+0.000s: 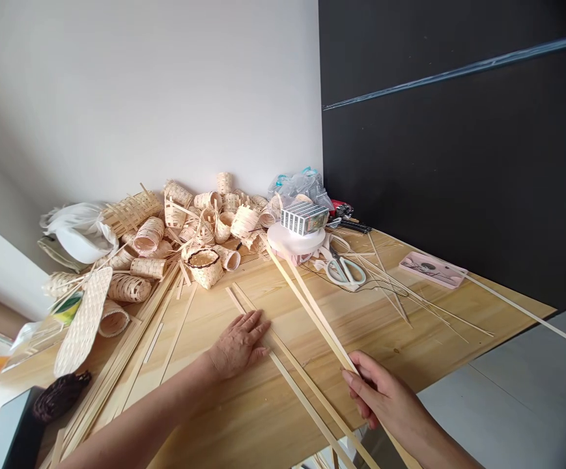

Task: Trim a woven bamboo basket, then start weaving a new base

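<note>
My left hand (242, 344) lies flat on the wooden table, fingers apart, pressing down on two pale bamboo strips (296, 378). Those strips run from beyond my fingers toward the near edge and hang past it. At the lower right, my right hand (373, 391) is closed around two more bamboo strips (307, 296), pinched between thumb and fingers. Their far ends spread slightly apart and reach to the white round stand. Beyond my left hand stands a small woven basket (205, 268) with a dark rim.
Many woven baskets (148, 234) are heaped along the wall. Long strips (121, 345) lie at the left by a dark yarn bundle (61, 396). Scissors (345, 270), a round stand (296, 241) with a striped box (305, 218), and a pink case (433, 269) occupy the right.
</note>
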{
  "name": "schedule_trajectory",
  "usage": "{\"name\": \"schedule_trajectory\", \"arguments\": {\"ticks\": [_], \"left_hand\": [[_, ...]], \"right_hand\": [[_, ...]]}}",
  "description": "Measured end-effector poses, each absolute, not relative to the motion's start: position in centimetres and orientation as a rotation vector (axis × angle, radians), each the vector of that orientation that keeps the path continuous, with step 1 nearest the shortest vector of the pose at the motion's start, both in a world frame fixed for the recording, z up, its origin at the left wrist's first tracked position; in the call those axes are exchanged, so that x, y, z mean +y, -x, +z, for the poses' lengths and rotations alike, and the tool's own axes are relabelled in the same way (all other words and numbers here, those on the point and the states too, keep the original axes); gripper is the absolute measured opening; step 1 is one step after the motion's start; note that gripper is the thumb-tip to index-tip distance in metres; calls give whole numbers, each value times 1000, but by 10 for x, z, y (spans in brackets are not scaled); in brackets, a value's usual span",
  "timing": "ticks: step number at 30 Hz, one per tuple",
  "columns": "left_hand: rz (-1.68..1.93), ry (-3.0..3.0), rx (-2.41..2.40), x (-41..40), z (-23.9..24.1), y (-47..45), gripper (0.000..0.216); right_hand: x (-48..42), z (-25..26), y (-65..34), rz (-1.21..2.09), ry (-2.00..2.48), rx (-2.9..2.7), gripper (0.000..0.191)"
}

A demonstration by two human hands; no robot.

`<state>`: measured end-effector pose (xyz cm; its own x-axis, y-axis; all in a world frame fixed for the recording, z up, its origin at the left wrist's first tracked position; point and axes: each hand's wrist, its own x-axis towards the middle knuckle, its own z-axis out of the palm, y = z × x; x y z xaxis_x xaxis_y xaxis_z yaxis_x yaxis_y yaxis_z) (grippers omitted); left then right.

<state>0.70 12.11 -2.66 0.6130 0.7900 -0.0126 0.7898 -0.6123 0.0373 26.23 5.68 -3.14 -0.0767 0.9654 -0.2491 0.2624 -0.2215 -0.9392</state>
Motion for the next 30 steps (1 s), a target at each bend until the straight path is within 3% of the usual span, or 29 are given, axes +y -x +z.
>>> {"name": "schedule_trajectory", "arguments": {"ticks": [8,10,15,23,30], "left_hand": [[105,-2958,1487,149,-36,16,51],[212,-3021,1618,166,-27,28,44],[561,-2891,2048,209,6,64,50],[253,-2670,2300,238,13,75,50],[194,-2662,2303,247,11,88,45]], "right_hand": [[65,-43,-268,1383,1493,-1415,27],[67,-47,-270,1399,1483,-1470,26],[72,-53,-275,1316,1487,-1585,23],[70,-54,-269,1271,1539,-1494,25],[73,-63,-268,1302,1568,-1377,32]]}}
